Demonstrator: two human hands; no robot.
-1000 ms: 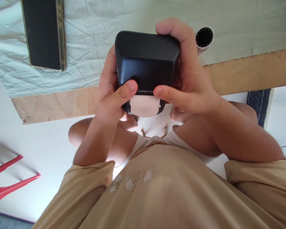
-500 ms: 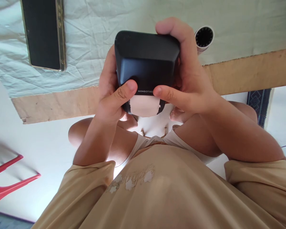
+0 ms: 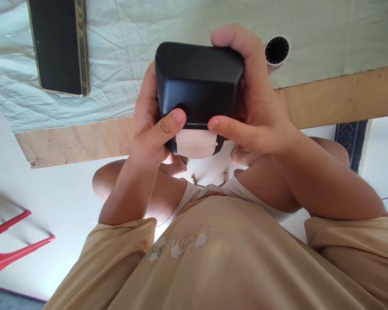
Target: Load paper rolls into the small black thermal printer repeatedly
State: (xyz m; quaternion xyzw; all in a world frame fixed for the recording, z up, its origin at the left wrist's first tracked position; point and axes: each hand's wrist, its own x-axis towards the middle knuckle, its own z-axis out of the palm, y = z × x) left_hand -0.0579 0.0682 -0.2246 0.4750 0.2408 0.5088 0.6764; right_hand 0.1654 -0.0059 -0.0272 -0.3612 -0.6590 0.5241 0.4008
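I hold a small black label printer [image 3: 198, 86] in both hands above the table's front edge. My left hand [image 3: 151, 133] wraps its left side, with the thumb pressed on the front next to the printed brand name. My right hand [image 3: 255, 112] grips the right side; its fingers curl over the top corner and its thumb rests on the front. A pale pink label strip [image 3: 196, 144] sticks out of the slot between my two thumbs.
A black phone [image 3: 58, 45] lies on the wrinkled pale cloth [image 3: 116, 64] at the upper left. A small round cap or roll [image 3: 277, 51] stands just right of the printer. The wooden table edge [image 3: 336, 99] runs across. Red chair legs [image 3: 9, 249] stand at lower left.
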